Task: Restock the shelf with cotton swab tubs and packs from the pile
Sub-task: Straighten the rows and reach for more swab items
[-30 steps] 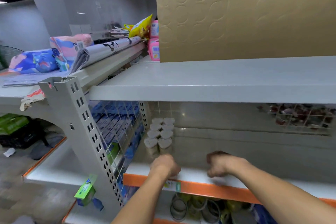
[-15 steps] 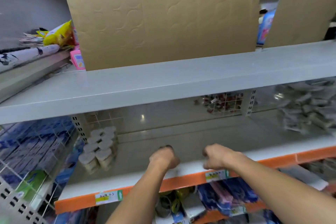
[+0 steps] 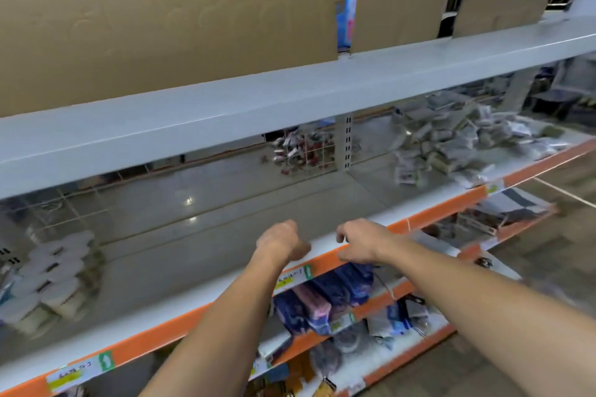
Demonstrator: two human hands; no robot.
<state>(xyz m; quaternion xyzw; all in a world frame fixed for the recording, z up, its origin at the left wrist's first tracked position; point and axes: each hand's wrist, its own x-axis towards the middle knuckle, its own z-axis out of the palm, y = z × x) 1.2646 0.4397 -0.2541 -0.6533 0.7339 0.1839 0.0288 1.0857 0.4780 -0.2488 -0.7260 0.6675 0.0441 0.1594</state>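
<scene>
Restocking is barely begun; tubs [image 3: 51, 280] stand lower left, pile [image 3: 458, 145] waits upper right on shelf [image 3: 200, 255]; left hand [image 3: 282, 243] and right hand [image 3: 361, 243], fingers loosely curled, hold nothing.

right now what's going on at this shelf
A person is restocking a store shelf and is between items. Both hands hover over its orange front edge with fingers loosely curled: the left hand and the right hand hold nothing. A small block of cotton swab tubs stands at the far left of the shelf. The pile of packs lies on the right section, out past the hands. The middle stretch of the shelf is bare.
</scene>
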